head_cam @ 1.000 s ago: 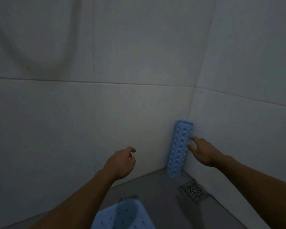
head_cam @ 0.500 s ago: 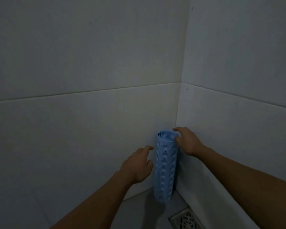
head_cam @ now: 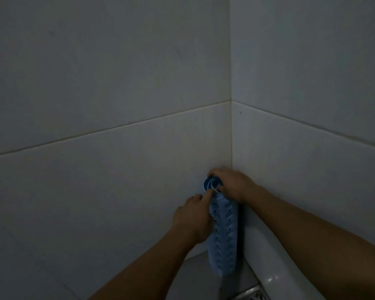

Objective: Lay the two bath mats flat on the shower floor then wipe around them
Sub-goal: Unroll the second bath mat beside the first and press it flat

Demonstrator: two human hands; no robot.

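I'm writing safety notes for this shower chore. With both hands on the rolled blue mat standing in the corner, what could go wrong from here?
1. The rolled mat stands on end in the wall corner; only the right hand holds its top rim, while the left hand touches its side, so it may topple or spring open when lifted.
2. The floor drain lies just below; an unrolled mat could cover it.
3. The light is dim, so wet floor patches are hard to see.

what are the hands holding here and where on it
The rolled blue bath mat, standing in the corner: right hand grips its top end, left hand touches the side just below the top.
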